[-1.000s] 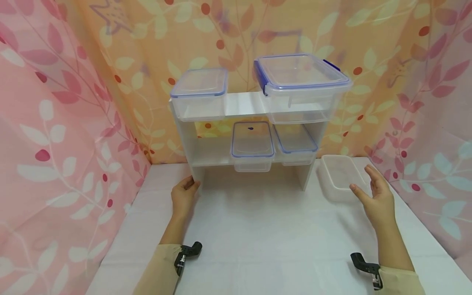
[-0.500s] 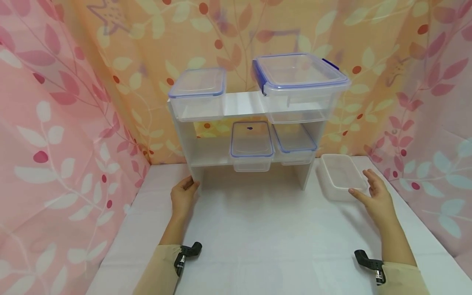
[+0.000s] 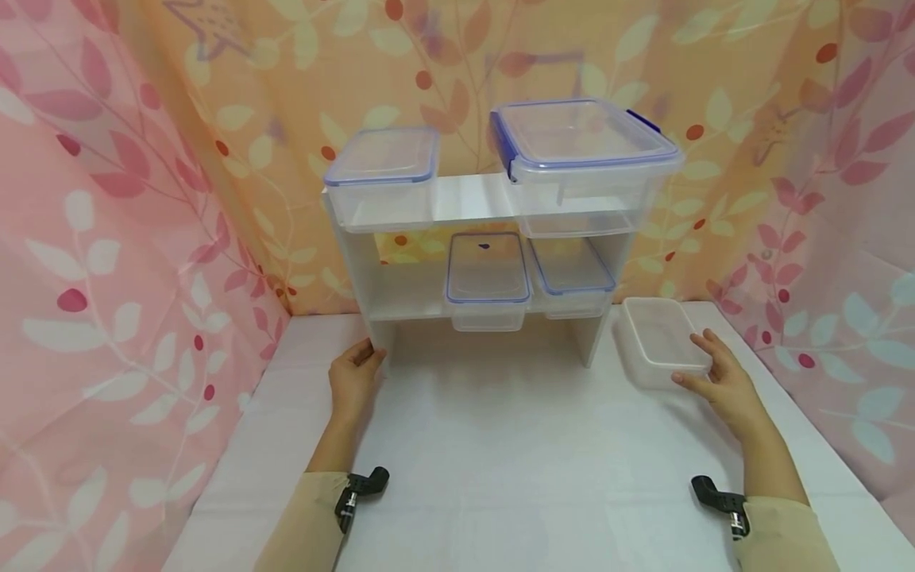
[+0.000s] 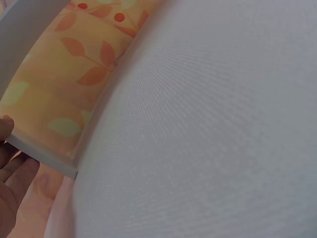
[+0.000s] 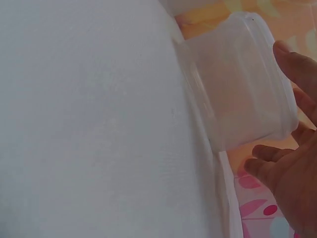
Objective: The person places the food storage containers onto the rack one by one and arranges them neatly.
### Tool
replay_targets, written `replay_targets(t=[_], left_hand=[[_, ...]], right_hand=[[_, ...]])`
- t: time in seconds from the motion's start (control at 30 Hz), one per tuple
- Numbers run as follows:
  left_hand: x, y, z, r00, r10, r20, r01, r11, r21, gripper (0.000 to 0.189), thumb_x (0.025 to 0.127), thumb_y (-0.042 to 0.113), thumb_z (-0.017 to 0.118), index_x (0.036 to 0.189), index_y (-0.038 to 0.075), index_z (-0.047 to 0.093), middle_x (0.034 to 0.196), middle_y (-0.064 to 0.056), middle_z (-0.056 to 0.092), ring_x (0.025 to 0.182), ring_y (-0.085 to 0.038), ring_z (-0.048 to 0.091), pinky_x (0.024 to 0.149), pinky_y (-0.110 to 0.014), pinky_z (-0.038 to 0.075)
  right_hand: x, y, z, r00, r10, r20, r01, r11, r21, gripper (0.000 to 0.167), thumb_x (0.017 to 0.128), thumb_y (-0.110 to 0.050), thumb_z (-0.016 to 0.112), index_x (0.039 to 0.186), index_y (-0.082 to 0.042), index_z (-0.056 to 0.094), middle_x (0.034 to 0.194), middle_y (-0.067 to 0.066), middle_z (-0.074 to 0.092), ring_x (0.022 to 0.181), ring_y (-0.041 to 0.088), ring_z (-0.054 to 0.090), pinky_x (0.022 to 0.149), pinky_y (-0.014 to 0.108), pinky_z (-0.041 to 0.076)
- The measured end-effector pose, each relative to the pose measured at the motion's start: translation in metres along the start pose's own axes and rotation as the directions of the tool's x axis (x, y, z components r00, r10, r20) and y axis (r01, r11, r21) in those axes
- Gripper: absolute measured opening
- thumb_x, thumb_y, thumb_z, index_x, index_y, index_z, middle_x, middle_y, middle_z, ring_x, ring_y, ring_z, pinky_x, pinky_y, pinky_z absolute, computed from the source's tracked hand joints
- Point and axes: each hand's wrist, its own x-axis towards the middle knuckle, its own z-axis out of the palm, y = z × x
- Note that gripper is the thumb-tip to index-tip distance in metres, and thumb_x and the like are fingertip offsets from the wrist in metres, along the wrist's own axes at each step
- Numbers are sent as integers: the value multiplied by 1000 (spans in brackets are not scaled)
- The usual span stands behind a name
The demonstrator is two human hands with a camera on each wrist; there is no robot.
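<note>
My left hand (image 3: 353,384) pinches the lower front edge of the left side panel of a white two-tier shelf (image 3: 406,294). In the left wrist view, the thumb lies on one side of that panel (image 4: 44,157) and the fingers on the other. At the right, my right hand (image 3: 725,389) is spread at the near right corner of a lidded translucent white food container (image 3: 656,342) on the table. Its thumb is right at the front rim and its fingers along the right side. The right wrist view has this container (image 5: 233,89) beside the spread fingers.
On the shelf top stand a blue-rimmed food container (image 3: 386,183) and a larger one with blue clips (image 3: 589,167). Two more blue-rimmed containers, one central (image 3: 489,274) and one right (image 3: 572,270), sit on the middle tier. Patterned curtains (image 3: 286,119) enclose the white table (image 3: 500,477).
My right hand has moved in to the container's near right corner, its fingers closer to the rim. The left hand keeps its place on the shelf panel.
</note>
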Motion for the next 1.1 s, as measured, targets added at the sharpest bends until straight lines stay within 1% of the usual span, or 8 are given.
replay_targets(t=[0.23,0.3,0.37,0.43,0.6,0.77,1.0,1.1], left_hand=[[-3,0,1,1000,-12,0,12,1000,-2,43,96,21,74,133,1,66,127,-19,70,117,-29,69,83,-13,54],[-4,1,2,1000,-15,1,15,1000,-7,43,96,20,74,133,0,66,128,-20,70,117,-29,69,82,-12,54],[-5,1,2,1000,-14,5,14,1000,-9,44,96,20,74,134,-2,65,129,-21,69,117,-30,68,82,-12,54],[-5,2,2,1000,-8,6,8,1000,-14,45,96,19,74,134,-4,64,129,-22,69,117,-30,68,82,-12,54],[-4,2,3,1000,8,3,-8,1000,-15,43,96,17,74,132,-3,65,127,-23,69,115,-30,69,81,-11,54],[-5,0,4,1000,9,0,-9,1000,-26,41,96,17,73,132,-2,66,129,-25,68,116,-29,69,82,-12,54],[-5,0,2,1000,18,-8,-19,999,-39,40,96,14,74,130,-5,66,128,-28,67,115,-32,69,82,-12,55],[-5,0,2,1000,18,-8,-18,999,-34,42,96,14,73,131,-7,65,128,-28,67,115,-34,69,81,-11,54]], right_hand=[[0,7,2,1000,-6,21,6,1000,7,91,94,-23,76,164,-11,20,174,-2,-6,156,43,1,115,5,12],[0,10,3,1000,-23,17,23,1000,8,91,94,-22,77,164,-10,20,174,-2,-6,156,40,-1,111,1,13],[1,13,4,999,-49,7,49,999,1,90,93,-21,77,163,-8,22,174,0,-6,157,37,-2,103,-6,15],[1,15,6,997,-73,-10,73,997,-2,89,93,-18,78,162,-6,24,174,1,-5,158,34,-3,101,-7,14],[4,20,9,991,-114,-66,113,993,-18,85,92,-12,77,161,-5,28,174,3,-1,159,28,-2,102,-6,15],[7,24,10,989,-117,-93,114,993,-41,82,92,-9,77,160,-4,31,174,4,3,159,27,3,102,-5,18],[8,23,14,989,-79,-122,77,997,-21,80,93,-16,77,159,-8,34,172,-11,15,157,10,16,102,-3,26],[7,22,14,988,-80,-132,78,997,-18,80,92,-18,78,159,-10,36,170,-14,20,155,5,19,101,-3,28]])
